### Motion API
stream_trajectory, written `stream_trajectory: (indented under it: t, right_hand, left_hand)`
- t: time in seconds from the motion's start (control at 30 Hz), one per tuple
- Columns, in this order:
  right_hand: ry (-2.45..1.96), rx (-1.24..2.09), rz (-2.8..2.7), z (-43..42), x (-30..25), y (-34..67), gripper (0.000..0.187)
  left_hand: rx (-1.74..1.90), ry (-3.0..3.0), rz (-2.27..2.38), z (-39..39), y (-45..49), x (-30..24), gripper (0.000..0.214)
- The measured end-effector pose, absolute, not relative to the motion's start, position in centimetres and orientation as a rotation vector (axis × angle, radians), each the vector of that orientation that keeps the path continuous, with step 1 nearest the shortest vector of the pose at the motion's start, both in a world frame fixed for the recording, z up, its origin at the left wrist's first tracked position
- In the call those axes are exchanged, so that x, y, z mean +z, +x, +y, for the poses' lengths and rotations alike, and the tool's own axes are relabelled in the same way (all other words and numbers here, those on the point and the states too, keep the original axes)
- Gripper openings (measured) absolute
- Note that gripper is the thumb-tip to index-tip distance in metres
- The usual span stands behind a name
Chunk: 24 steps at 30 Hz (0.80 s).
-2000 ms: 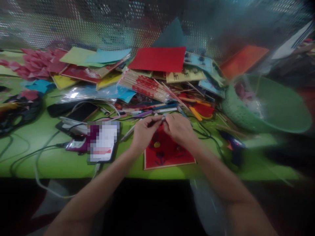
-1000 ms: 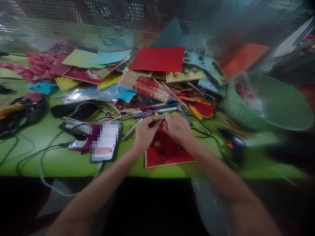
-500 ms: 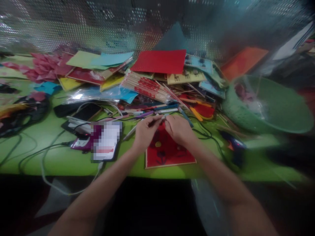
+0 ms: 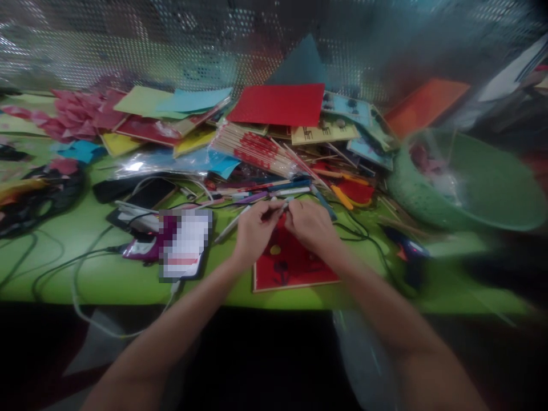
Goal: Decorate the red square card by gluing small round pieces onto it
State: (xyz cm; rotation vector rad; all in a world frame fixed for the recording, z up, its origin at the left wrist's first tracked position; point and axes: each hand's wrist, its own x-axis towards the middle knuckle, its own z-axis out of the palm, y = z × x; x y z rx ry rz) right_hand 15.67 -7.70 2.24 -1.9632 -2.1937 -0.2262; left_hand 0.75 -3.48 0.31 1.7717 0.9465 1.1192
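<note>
My left hand (image 4: 257, 231) and my right hand (image 4: 312, 225) meet fingertip to fingertip over the far part of a red card (image 4: 274, 271). Both are closed in a pinch. Something small and pale shows between the fingertips, too small and blurred to name. The red card lies flat near the table's front edge, with a light border, dark drawn shapes and a yellowish round spot. My hands and wrists hide its upper and right parts. A pale pen (image 4: 231, 228) lies just left of my left hand.
A phone (image 4: 185, 242) with a cable lies at left. A green basin (image 4: 479, 188) stands at right, near a dark glue gun (image 4: 406, 254). Behind are several pens, bundled sticks (image 4: 252, 148), a red sheet (image 4: 278, 105) and pink paper (image 4: 77, 114). Black cables (image 4: 363, 231) cross the green table (image 4: 128, 291).
My fingers have shifted very slightly over the red card, and my right wrist now covers a bit more of its right corner. Otherwise little differs.
</note>
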Motion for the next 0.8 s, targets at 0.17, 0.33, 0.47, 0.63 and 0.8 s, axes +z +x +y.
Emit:
stream_trajectory:
  t: [0.17,0.33,0.47,0.63,0.8]
  right_hand:
    - [-1.983,-0.218,-2.182,-7.72,1.99,15.63,0.027]
    - [-1.912,0.012,-2.142,-7.52,2.02,16.04,0.028]
    - [-1.882,0.036,-2.122,-7.48,2.10,16.35,0.029]
    - [-1.844,-0.166,-2.189,-7.51,1.99,16.41,0.031]
    - [-1.866,-0.244,-2.218,-7.52,1.76,15.85,0.029]
  left_hand:
    - [1.102,1.764,0.952,-3.41,0.72,0.18,0.019]
    - [1.071,1.625,0.908,-3.05,0.75,0.39,0.022]
    - [1.090,1.616,0.929,-2.83,0.72,0.64,0.020]
    - [1.146,1.751,0.946,-2.83,0.62,0.50,0.017]
    - [1.138,1.866,0.931,-2.89,0.61,0.23,0.019]
